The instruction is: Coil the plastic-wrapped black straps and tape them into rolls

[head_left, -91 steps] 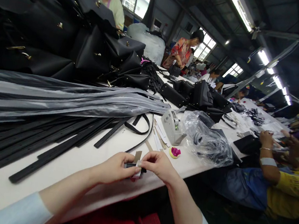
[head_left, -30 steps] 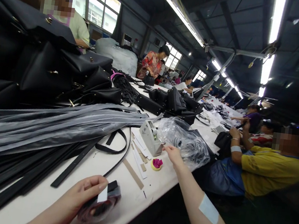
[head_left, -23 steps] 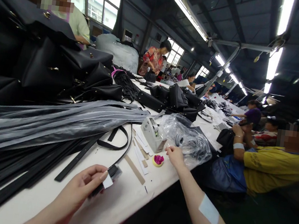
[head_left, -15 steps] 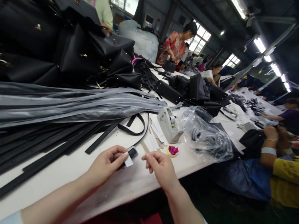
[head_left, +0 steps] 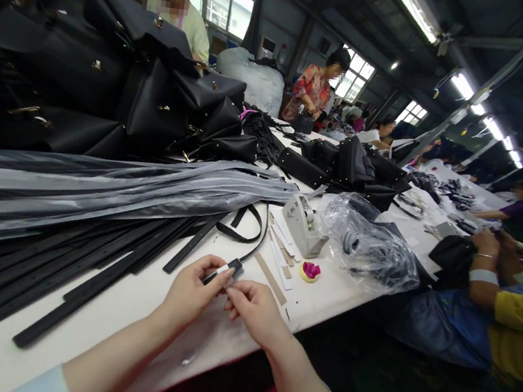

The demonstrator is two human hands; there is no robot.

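My left hand [head_left: 194,287] is closed on the end of a thin black strap [head_left: 235,265], thumb on top. Against the strap, under the thumb, lies a small white slip [head_left: 222,269]. Something clear and shiny shows at the strap's edge, too small to make out. My right hand [head_left: 255,314] is pinched just beside the left fingertips, close to the strap; whatever its fingers hold is hidden. From the left hand the strap runs back and curls into a loop [head_left: 243,240] on the white table [head_left: 203,343].
Flat black strips [head_left: 100,284] and plastic-wrapped strips [head_left: 147,187] lie left, below piled black bags [head_left: 153,104]. Beyond my hands stand a tape dispenser [head_left: 304,230], a small tub of magenta bits [head_left: 310,271], card strips [head_left: 270,279] and a clear plastic bag [head_left: 370,249]. Co-workers sit and stand around.
My right hand has moved left, up to the left fingertips. The white slip, sticking out before, now lies along the strap. The view has shifted slightly.
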